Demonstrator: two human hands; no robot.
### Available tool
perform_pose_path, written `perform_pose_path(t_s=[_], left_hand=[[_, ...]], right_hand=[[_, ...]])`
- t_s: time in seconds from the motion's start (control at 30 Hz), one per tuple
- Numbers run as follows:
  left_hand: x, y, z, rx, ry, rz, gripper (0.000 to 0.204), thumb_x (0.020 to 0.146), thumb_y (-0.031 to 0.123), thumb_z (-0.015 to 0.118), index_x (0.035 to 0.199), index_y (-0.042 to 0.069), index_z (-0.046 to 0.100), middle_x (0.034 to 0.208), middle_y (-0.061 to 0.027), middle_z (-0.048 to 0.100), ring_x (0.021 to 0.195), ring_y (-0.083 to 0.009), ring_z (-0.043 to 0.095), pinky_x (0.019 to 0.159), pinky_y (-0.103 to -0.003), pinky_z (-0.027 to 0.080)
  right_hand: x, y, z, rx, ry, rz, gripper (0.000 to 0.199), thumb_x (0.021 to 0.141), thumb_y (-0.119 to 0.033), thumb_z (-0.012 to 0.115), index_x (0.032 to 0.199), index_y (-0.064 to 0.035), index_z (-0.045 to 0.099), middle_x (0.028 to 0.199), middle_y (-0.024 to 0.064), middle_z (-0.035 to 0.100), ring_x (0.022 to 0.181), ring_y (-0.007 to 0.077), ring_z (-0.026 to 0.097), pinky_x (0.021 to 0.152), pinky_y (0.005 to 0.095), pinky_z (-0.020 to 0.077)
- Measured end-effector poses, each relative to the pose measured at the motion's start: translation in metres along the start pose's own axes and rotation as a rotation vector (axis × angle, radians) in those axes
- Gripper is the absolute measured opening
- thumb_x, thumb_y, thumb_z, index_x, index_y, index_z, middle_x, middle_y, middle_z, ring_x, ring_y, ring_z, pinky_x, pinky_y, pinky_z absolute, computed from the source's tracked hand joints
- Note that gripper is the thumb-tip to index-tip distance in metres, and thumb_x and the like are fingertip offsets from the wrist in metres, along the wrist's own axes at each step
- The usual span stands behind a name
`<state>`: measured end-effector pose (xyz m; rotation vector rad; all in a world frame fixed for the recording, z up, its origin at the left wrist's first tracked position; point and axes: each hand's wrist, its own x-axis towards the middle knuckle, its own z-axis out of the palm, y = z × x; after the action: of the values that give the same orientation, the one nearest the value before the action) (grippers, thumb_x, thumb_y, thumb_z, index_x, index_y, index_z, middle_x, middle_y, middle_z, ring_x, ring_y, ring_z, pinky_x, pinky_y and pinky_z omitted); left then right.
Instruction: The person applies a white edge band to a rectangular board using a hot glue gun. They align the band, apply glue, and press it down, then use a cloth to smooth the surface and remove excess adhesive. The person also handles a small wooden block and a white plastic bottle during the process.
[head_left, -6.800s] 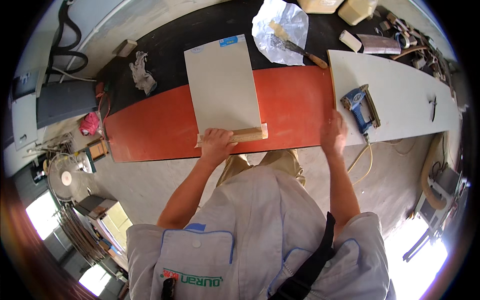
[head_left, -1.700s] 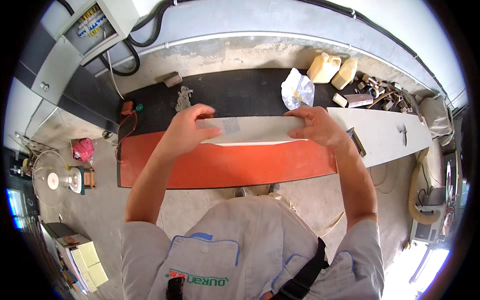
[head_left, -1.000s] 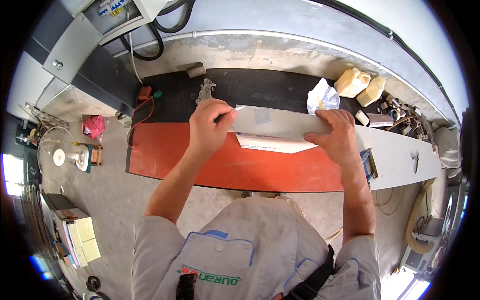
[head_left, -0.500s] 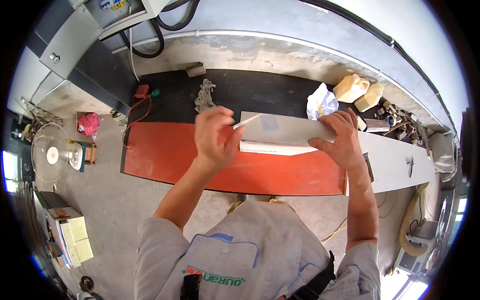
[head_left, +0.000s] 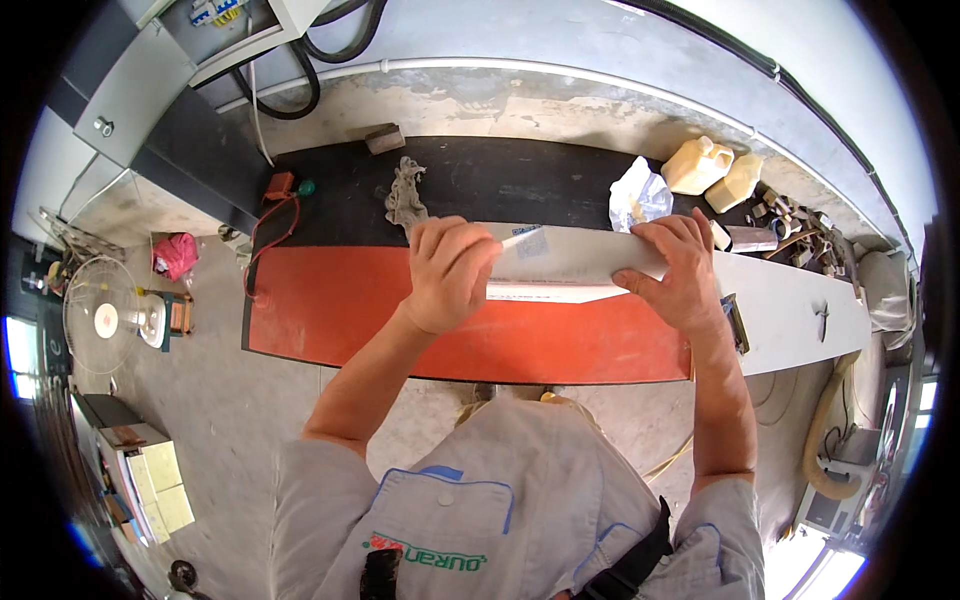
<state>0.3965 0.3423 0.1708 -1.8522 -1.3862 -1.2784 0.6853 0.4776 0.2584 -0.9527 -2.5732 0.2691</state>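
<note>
Pale grey panel (head_left: 575, 262) is being held tilted up over the red board (head_left: 350, 310), well short of the wall. Left hand (head_left: 447, 275) is curling closed over its left end; right hand (head_left: 683, 270) is gripping its right end, fingers spread. Black mat (head_left: 480, 180) behind, white bench (head_left: 800, 310) is lying just right.

A workshop: a long red-and-black workbench (head_left: 380, 330) on a concrete floor (head_left: 230, 430), with plastic jugs (head_left: 712, 172) and tool clutter (head_left: 790, 225) at its far right corner.
</note>
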Motion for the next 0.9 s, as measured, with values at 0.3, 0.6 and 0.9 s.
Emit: perform_pose_path(t_s=[0.3,0.6,0.9], left_hand=[[-0.030,0.010,0.011,-0.021,0.130,0.088,0.021,0.084,0.005,0.077,0.104,0.011,0.074,0.113,-0.0014,0.069,0.097,-0.0220,0.062,0.087,-0.040,0.043],[-0.042,0.022,0.007,0.041,0.144,0.111,0.023,0.081,0.007,0.082,0.102,0.013,0.077,0.113,0.0024,0.070,0.102,-0.0205,0.060,0.090,-0.038,0.041],[-0.028,0.050,-0.025,0.013,0.090,-0.073,0.061,0.071,0.027,0.093,0.123,0.007,0.069,0.125,-0.0095,0.067,0.108,-0.0287,0.062,0.091,-0.043,0.044]], right_hand=[[-0.002,-0.005,0.000,-0.033,-0.015,0.056,0.057,0.070,-0.031,0.094,0.119,-0.0077,0.075,0.116,0.0083,0.070,0.123,0.0290,0.060,0.126,0.0538,0.0197],[-0.004,-0.002,0.006,0.017,0.038,0.055,0.056,0.068,-0.028,0.094,0.117,-0.0086,0.075,0.115,0.0075,0.070,0.121,0.0296,0.060,0.124,0.0575,0.0206],[-0.028,-0.002,0.006,0.070,0.051,0.021,0.066,0.062,-0.029,0.097,0.120,-0.0091,0.073,0.118,0.0076,0.069,0.124,0.0292,0.059,0.126,0.0565,0.0204]])
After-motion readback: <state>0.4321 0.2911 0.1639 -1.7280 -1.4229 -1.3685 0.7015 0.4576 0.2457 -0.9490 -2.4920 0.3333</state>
